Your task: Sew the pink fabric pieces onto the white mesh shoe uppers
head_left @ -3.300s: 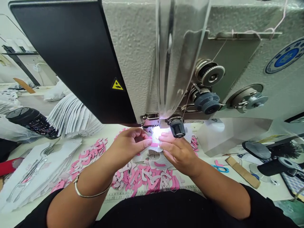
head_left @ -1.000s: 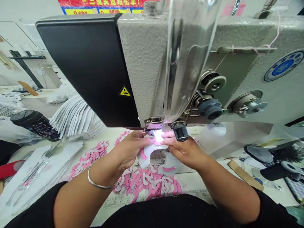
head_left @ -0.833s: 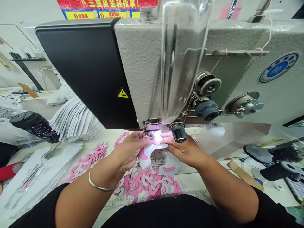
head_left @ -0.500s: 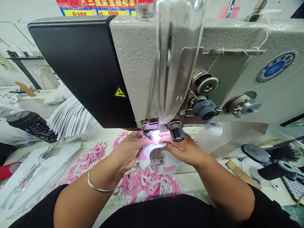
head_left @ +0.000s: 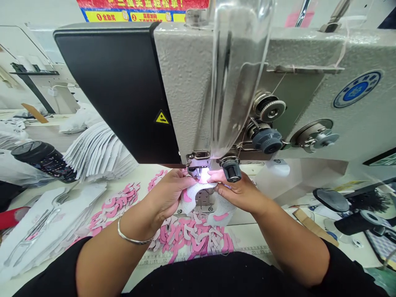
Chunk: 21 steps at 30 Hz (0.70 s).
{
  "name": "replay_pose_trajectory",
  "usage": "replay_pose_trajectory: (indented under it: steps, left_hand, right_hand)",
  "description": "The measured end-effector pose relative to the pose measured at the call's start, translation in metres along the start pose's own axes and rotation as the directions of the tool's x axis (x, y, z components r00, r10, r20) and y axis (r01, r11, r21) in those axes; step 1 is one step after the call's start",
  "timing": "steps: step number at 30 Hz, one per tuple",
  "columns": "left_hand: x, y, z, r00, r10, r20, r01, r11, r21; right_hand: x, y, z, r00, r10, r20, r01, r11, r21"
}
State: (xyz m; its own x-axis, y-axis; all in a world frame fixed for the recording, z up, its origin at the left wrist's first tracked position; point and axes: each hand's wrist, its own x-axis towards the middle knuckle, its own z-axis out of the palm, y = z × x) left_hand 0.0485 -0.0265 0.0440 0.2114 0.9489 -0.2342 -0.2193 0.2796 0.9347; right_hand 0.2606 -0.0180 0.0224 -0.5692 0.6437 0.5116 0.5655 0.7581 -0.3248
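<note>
The person's left hand (head_left: 165, 194) and right hand (head_left: 238, 193) meet at the centre of the frame, just under the presser foot (head_left: 195, 164) of an industrial sewing machine (head_left: 185, 82). Between them, a curved white mesh fabric piece (head_left: 201, 194) lies with its inner edge under the lit needle area. Pink strips (head_left: 220, 217) are fixed on it, one on each side of the opening. The left fingers curl over the mesh, closed and gripping it from the left of the foot, and the thumb is hidden behind the hand. The right thumb and fingers pinch the mesh from the right, with the fingertips just below a black knob (head_left: 231, 170). A metal bangle (head_left: 133, 238) circles the left wrist. Directly below the hands, a loose heap of pink and grey cut pieces (head_left: 192, 237) covers the white table (head_left: 247, 237), and a ruler scale (head_left: 154, 260) runs along the table's near edge. More pink pieces (head_left: 114, 205) lie in a curving row to the left. Further toward the upper left stands a fanned stack of white mesh pieces (head_left: 99, 154), beside a dark patterned bottle (head_left: 43, 161) lying on its side. A clear plastic guard (head_left: 238, 74) rises above the foot, and thread tension dials (head_left: 267, 140) sit on the machine's face to the right.
</note>
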Motion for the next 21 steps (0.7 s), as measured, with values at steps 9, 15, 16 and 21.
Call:
replay_pose_trajectory:
  steps: [9,15,16,21]
  left_hand:
    - [0.011,0.001,-0.010,1.000,0.007,0.028,-0.003,0.994,-0.107]
    - [0.009,-0.001,-0.016,0.998,-0.023,0.060,0.027,0.997,-0.066]
    - [0.008,-0.002,-0.017,0.998,-0.022,0.059,0.026,0.997,-0.075]
    - [0.002,-0.007,-0.021,0.991,0.056,-0.122,-0.074,0.986,-0.151]
  right_hand:
    - [-0.002,-0.009,0.003,0.999,0.025,-0.042,-0.025,1.000,-0.003]
    - [-0.007,-0.016,0.010,0.990,0.033,-0.137,-0.049,0.992,-0.116]
    - [-0.007,-0.016,0.011,0.990,0.030,-0.139,-0.048,0.991,-0.125]
    - [-0.008,-0.019,0.015,0.981,0.005,-0.193,-0.038,0.985,-0.167]
